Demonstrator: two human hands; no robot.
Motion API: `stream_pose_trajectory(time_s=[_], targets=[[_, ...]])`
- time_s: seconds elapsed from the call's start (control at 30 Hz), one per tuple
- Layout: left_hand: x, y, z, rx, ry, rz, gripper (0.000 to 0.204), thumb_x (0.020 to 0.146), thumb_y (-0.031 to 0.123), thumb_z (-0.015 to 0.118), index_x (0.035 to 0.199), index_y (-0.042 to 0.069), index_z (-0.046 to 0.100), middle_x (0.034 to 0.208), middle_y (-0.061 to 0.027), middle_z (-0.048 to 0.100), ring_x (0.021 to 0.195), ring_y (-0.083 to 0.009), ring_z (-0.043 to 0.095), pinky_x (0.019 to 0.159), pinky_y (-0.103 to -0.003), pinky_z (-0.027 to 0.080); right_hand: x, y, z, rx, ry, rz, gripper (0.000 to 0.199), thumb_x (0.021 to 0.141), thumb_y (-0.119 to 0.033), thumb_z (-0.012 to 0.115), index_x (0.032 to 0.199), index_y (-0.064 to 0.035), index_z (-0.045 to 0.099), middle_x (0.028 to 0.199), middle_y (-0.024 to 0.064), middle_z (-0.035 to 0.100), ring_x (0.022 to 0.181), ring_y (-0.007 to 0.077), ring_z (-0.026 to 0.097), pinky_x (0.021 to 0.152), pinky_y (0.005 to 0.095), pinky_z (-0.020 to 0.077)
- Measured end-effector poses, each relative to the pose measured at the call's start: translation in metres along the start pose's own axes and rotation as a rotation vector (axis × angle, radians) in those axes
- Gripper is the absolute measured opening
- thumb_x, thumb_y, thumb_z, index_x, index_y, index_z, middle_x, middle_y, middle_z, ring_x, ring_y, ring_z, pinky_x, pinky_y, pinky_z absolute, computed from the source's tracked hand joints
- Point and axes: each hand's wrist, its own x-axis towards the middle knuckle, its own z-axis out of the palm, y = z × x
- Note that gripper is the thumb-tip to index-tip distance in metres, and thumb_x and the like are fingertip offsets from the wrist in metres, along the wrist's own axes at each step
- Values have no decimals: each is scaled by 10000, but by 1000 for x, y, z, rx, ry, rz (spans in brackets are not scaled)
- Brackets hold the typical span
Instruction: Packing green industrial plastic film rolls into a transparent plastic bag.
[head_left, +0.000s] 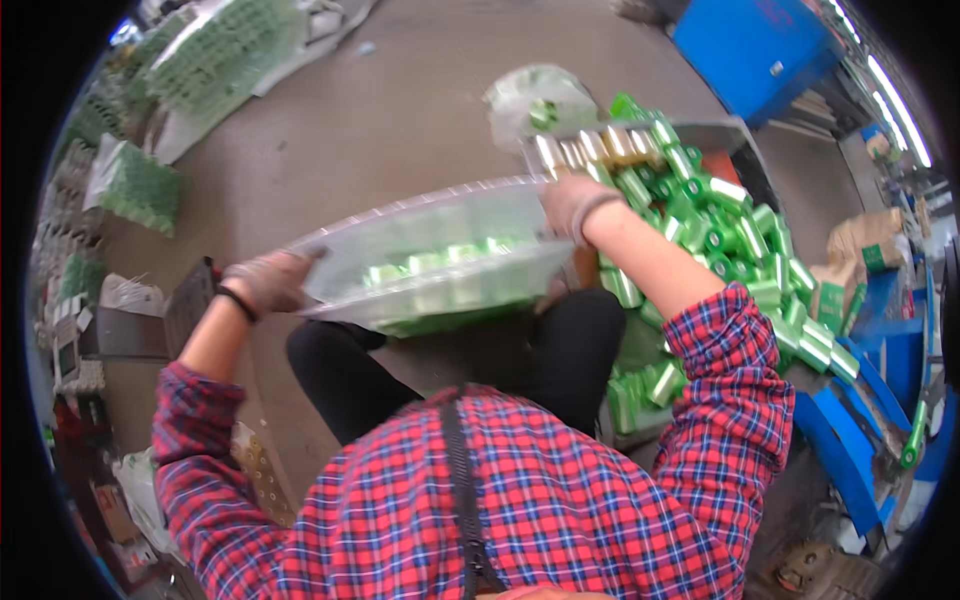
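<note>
Head view looks down on a seated person lifting a clear plastic tray (440, 225) over their knees. Left hand (265, 285), gloved, has its fingers clamped on the tray's left end; right hand (572, 205) grips the far right corner, likely to keep the flimsy tray level. Green cylinders (430, 265) lie in its pockets. Just right of it, a bin (735, 130) holds a loose heap of green and gold cylinders (730, 235). Filled trays (225, 45) lie on the floor's far left.
</note>
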Motion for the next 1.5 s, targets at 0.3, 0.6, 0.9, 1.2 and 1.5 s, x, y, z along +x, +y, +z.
stream_pose_trajectory(time_s=[0.3, 0.6, 0.9, 1.2, 1.5], targets=[[-61, 10, -14, -546, 347, 253, 240, 858, 53, 491, 1075, -33, 548, 1115, -169, 569, 1056, -242, 538, 917, -321, 393, -15, 118, 250, 694, 186, 476, 496, 743, -474, 573, 957, -32, 636, 968, 172, 629, 912, 312, 602, 795, 389, 468], [-3, 70, -33, -572, 59, -24, 269, 850, 67, 454, 1078, -43, 545, 1103, -176, 571, 1056, -238, 527, 940, -323, 362, -21, 4, 486, 1142, -437, 886, 739, 595, -282, 747, 1202, 19, 452, 1188, 236, 508, 1117, 336, 494, 927, 362, 423], [-5, 79, -11, -735, 146, 256, 572, 675, 95, 632, 1199, -62, 462, 1206, -171, 512, 1123, -252, 486, 978, -342, 336, -98, 43, 454, 1822, 530, 874, 508, 631, -186, 736, 1069, -11, 548, 1046, 141, 595, 878, 281, 600, 780, 357, 473], [-40, 94, 4, -1142, 301, 771, 259, 648, -134, 488, 854, -37, 610, 793, -124, 653, 739, -180, 643, 667, -286, 517, -104, 6, 125, 2586, 682, -421, 911, 676, -528, 691, 1337, -63, 270, 1181, 172, 480, 1030, 290, 534, 819, 437, 499], [17, -1, 64, 688, 160, 206, 486, 714, 275, 582, 1113, -1, 558, 1257, -171, 468, 1204, -255, 408, 1050, -350, 231, -11, -73, -4, 248, 9, -173, 882, 589, -492, 726, 1251, -14, 392, 1113, 201, 563, 1025, 312, 558, 894, 377, 431]])
